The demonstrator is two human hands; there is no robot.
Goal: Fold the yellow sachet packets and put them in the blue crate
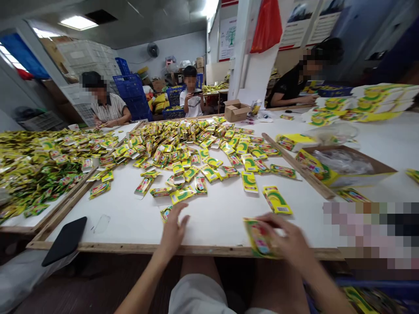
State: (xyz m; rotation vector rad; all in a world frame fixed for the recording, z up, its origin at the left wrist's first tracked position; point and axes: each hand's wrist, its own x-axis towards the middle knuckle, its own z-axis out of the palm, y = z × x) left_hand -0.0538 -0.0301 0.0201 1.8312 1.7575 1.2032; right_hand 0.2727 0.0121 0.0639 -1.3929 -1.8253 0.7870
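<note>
My right hand point(288, 237) is closed on a small yellow, green and red box point(260, 237) at the table's front edge. Thumb and fingers pinch its right side, and the picture is slightly blurred there. My left hand point(175, 229) is open above the white tabletop, thumb and fingers apart. Partly behind its fingertips lies another small box point(165, 213); whether they touch I cannot tell. A flat yellow box point(276, 200) rests beyond my right hand, with another box point(249, 182) farther back. The large pile of small boxes point(170, 144) spreads across the table's far half.
Wooden strips point(297, 165) edge the work area. A black phone point(67, 240) overhangs the front left edge. On the right stands an open carton point(347, 165) with clear plastic inside. Loose packets point(39, 165) cover the left table. Several people sit around, and a blue crate point(386, 285) stands low right.
</note>
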